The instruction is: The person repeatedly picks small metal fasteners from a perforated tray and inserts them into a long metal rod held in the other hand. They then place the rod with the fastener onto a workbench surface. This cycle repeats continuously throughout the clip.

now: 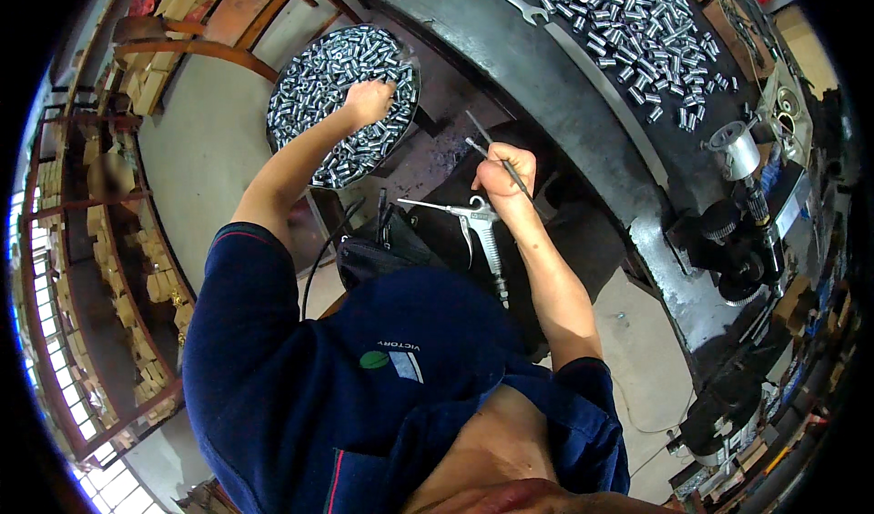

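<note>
Left hand [370, 102]: upper middle, on metal cylinders [314, 86]; finger closure I can't tell.
Right hand [508, 170]: centre, my fingers clamped round thin rod [519, 181].

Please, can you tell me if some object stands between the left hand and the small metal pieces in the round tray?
Nothing visible does. The left hand is right at the small metal pieces in the round tray. The air gun is nearer the body, outside the tray.
</note>
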The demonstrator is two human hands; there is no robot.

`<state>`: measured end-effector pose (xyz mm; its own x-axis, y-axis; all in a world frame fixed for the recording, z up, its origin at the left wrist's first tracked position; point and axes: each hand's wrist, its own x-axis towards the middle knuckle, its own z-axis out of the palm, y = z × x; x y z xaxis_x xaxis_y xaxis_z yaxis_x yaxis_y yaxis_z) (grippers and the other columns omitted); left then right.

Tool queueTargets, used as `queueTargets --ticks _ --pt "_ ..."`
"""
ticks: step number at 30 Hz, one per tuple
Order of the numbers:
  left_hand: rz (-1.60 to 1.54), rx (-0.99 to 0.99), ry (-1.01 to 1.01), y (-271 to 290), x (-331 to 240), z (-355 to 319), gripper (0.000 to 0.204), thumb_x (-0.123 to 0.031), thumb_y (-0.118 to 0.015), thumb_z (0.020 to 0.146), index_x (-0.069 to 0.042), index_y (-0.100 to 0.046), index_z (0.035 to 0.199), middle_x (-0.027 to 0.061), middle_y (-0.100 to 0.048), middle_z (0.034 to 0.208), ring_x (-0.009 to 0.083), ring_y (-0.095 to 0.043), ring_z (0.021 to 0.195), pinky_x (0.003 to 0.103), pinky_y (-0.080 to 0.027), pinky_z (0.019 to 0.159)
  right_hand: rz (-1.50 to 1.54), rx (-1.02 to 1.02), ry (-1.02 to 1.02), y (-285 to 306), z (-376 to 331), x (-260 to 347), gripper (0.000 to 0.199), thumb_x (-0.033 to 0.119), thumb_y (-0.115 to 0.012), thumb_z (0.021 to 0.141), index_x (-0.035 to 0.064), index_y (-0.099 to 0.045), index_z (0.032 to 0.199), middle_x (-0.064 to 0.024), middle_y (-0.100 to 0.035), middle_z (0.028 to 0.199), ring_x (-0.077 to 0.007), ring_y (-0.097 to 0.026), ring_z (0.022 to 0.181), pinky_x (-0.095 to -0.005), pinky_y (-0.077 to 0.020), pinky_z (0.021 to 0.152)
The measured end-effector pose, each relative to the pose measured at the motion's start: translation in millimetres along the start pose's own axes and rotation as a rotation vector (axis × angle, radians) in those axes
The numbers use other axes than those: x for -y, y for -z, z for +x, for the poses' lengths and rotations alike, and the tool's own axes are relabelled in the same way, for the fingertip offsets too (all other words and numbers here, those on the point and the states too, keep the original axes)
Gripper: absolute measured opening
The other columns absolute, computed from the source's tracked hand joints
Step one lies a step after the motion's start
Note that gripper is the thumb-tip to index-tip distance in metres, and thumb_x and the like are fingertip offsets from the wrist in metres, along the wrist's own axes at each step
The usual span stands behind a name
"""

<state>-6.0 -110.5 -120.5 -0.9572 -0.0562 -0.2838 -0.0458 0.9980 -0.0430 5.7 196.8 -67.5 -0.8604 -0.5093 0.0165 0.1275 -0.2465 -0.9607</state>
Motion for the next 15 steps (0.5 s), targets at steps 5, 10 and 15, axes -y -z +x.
queueTargets --ticks 5,10,15 --pt "0.073 -0.117 -0.057 -13.0 8.7 -0.2 0.017 -0.018 -0.053 0.080 -0.005 -0.054 0.091 0.0160 -0.061 0.085 0.0347 -0.061 0.073 0.046 -0.048 0.062 0.005 -0.012 0.029 1.5 1.3 -0.8 0.018 0.004 -0.047 0.064 0.0014 -0.039 0.049 0.0000 -0.040 0.047 -0.0063 -0.046 0.043 -0.0218 -0.0365 0.041" --pt "0.072 -0.144 -0.059 -18.3 11.6 -1.3 0.017 -0.019 -0.055 0.077 -0.006 -0.060 0.087 0.0164 -0.062 0.085 0.0338 -0.062 0.075 0.044 -0.049 0.064 0.008 -0.023 0.021 2.0 1.9 1.0 0.018 0.004 -0.048 0.064 0.0010 -0.039 0.048 -0.0004 -0.041 0.047 -0.0069 -0.047 0.043 -0.0221 -0.0370 0.040" --pt "-0.042 -0.041 0.142 -7.3 10.1 0.6 0.021 -0.024 -0.061 0.071 -0.004 -0.062 0.078 0.0171 -0.063 0.084 0.0332 -0.062 0.080 0.043 -0.049 0.070 -0.024 -0.022 0.018 2.1 1.7 4.9 0.018 0.004 -0.048 0.064 0.0008 -0.040 0.048 -0.0003 -0.041 0.046 -0.0070 -0.046 0.042 -0.0221 -0.0370 0.040"
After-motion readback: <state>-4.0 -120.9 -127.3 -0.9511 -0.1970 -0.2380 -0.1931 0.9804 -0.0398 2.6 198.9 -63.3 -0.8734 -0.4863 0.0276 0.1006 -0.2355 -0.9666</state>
